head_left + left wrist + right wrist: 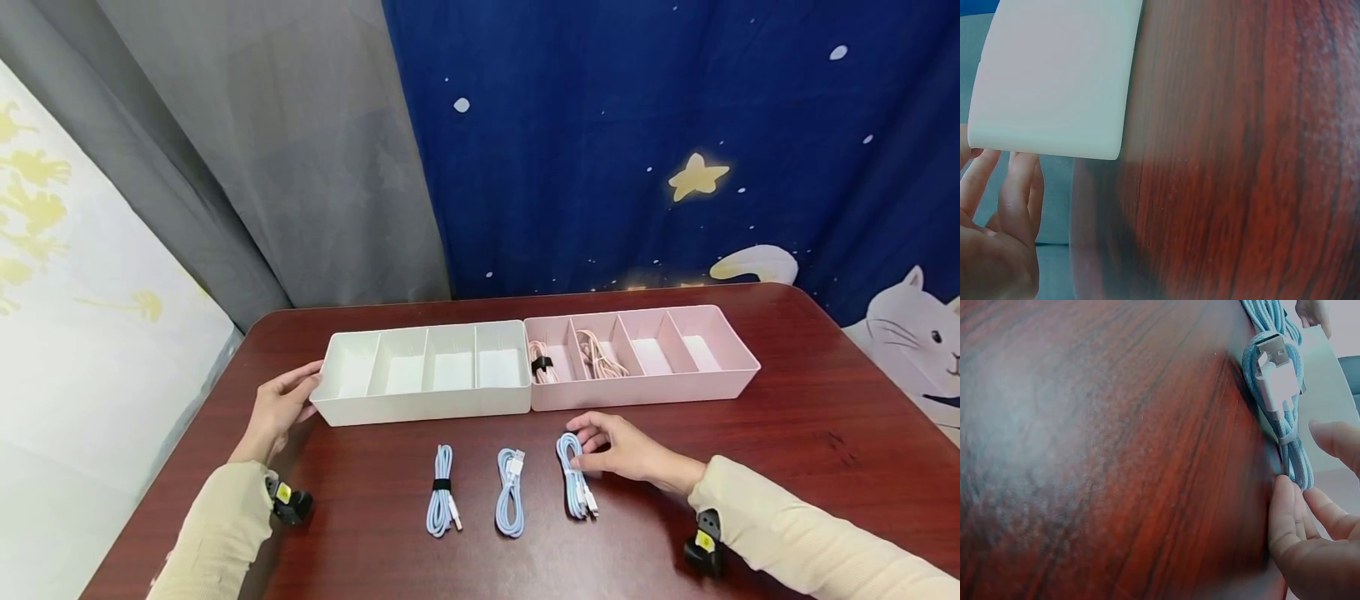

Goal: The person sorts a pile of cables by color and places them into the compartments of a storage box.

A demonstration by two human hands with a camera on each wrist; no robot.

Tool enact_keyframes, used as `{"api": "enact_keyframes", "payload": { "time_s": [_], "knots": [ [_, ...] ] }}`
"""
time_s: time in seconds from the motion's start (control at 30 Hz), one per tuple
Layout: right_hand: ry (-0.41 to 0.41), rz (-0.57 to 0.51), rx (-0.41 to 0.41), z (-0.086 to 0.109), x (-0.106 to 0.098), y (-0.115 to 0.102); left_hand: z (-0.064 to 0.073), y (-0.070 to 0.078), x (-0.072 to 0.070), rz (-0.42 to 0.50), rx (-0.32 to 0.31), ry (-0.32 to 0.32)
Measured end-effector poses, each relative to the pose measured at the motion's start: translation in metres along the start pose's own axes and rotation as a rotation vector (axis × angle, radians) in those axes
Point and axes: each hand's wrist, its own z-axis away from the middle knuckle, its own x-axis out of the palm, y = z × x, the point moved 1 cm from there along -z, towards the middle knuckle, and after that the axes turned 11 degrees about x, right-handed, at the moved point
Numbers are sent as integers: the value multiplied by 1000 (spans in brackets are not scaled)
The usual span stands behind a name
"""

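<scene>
My left hand (279, 408) is at the left end of a white divided organizer box (420, 407). In the left wrist view, its fingers (1017, 187) are right at the box's end wall. My right hand (626, 450) reaches over the upper end of a coiled light-blue cable (572, 467) lying on the table. In the right wrist view, the fingertips (1282, 487) are at the coil's end, while the thumb stands apart from it. Left of it lie two more blue coiled cables: one (510, 496) in the middle and one with a black strap (441, 504).
A pink divided box (645, 390) stands end to end with the white one. Its two left compartments hold pink cables, one bundle (542, 367) black-strapped, the other (600, 358) loosely coiled. The dark red table (360, 533) ends at curtains (337, 167) behind.
</scene>
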Motion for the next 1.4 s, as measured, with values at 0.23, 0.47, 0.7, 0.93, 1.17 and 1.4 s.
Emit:
{"api": "enact_keyframes", "payload": {
  "time_s": [0.23, 0.47, 0.7, 0.93, 1.17, 1.4],
  "knots": [
    [-23, 79, -2, 1, 1, -2, 0, -1, 1, 0, 7, 8],
    [-21, 107, 12, -1, 1, -3, -2, -1, 1, -11, 10, 9],
    [-15, 88, -1, -3, 1, -3, -1, -3, 0, -13, 26, 22],
    [-33, 45, -2, -2, 1, -6, -1, -7, 1, -14, 4, 56],
    [-49, 5, -26, 1, 0, -6, -1, -3, 1, -14, 20, 9],
    [-68, -5, -15, 2, -1, -6, 0, -4, -1, 7, 18, 3]
  ]
}}
